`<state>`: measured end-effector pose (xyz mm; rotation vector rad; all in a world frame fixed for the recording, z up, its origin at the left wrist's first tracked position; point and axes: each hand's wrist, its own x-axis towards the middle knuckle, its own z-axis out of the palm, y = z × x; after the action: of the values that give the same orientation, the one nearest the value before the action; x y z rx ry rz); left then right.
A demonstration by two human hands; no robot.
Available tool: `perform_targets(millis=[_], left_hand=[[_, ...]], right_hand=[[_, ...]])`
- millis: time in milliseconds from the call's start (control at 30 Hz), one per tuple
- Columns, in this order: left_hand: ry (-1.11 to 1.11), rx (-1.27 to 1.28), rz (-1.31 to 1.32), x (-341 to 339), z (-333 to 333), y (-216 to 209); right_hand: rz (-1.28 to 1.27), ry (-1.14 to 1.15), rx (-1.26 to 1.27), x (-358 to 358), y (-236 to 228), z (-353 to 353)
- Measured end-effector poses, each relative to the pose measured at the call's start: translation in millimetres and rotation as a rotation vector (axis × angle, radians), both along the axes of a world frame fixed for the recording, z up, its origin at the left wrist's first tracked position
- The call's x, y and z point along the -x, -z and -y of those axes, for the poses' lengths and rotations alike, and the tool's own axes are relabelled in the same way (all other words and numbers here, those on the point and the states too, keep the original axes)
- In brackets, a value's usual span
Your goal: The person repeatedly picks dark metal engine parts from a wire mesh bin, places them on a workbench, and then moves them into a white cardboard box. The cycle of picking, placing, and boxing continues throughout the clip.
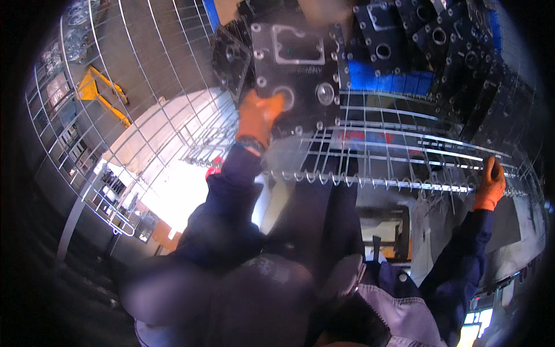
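Observation:
My left hand [258, 117], in an orange glove, grips the near left edge of a black rectangular metal cover plate [305, 80]. Its fingers reach to a round hole in the plate, which also has a rectangular opening and several bolt holes. My right hand [491, 188], gloved in orange too, is closed on the top edge of a wire mesh cage [404, 185] at the far right. Between the hands runs the cage's near edge. What lies under the plate is mostly hidden by it.
Several similar black plates [383, 34] are heaped at the back and right, over a blue surface [384, 77]. Tall wire mesh [144, 87] rises on the left. Beyond it a yellow pallet jack [98, 89] stands on the floor.

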<state>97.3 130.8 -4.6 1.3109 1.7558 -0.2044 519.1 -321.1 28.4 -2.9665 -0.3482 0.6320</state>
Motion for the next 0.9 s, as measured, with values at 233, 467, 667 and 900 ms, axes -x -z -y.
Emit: perform_targets(millis=[233,467,667,900], left_hand=[[0.426,-0.044,0.303,8.1,-1.8,3.6],[0.794,-0.096,0.339,-24.6,5.7,-16.8],[0.042,0.271,0.633,-97.5,10.9,-49.2],[0.204,0.494,0.764,-179.6,10.3,-60.1]], right_hand=[[0.046,-0.032,-0.005,-2.0,3.1,3.5],[0.051,-0.040,0.025,5.5,-4.7,-12.1],[0.096,-0.043,0.001,13.3,-12.1,-33.0],[0.089,-0.104,-0.057,16.8,-25.4,-47.9]])
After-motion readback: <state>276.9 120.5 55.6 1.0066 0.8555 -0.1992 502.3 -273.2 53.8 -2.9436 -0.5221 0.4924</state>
